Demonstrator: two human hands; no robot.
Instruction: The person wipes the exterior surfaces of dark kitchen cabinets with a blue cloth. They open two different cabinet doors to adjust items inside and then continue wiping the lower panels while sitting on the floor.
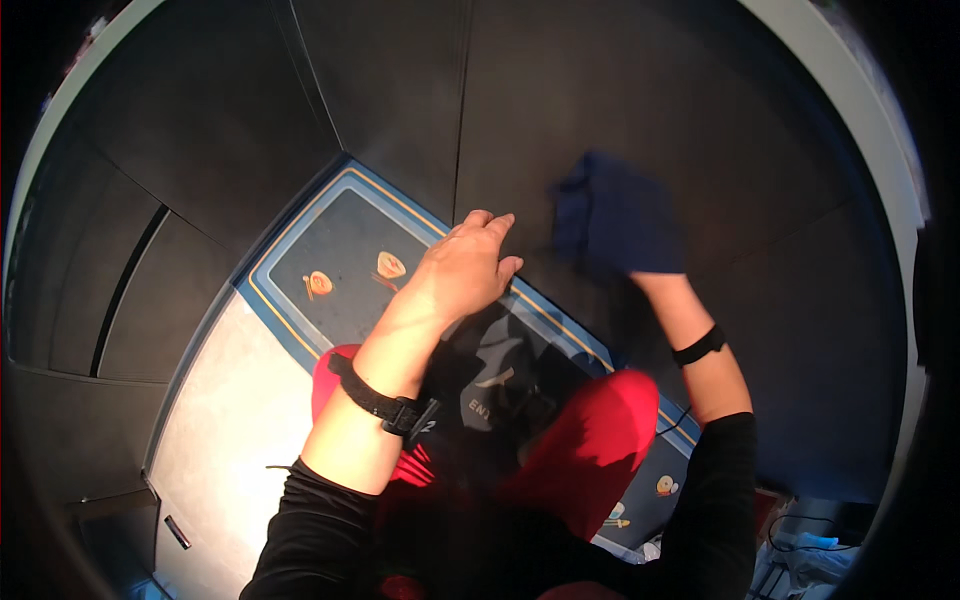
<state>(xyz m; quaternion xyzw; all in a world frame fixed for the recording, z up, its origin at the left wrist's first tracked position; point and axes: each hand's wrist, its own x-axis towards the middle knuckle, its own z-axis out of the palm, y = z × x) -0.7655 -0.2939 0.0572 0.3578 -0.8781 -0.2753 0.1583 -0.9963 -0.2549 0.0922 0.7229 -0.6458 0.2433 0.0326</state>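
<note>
A dark blue cloth (619,214), blurred, lies against the dark panel surface (570,97). My right hand (630,232) is under or inside the cloth, so its fingers are hidden; only the wrist with a black band shows below. Left of it, my left hand (472,262) is held palm down with its fingers apart and nothing in them, over the edge of a blue patterned mat (337,247). A black strap with a buckle circles my left forearm.
My red-clad knees (615,412) are bent over the mat. Pale flooring (225,397) lies to the left, beside a dark panel with a long slot-like handle (129,292). A cable and a plastic bag (817,562) are at the lower right.
</note>
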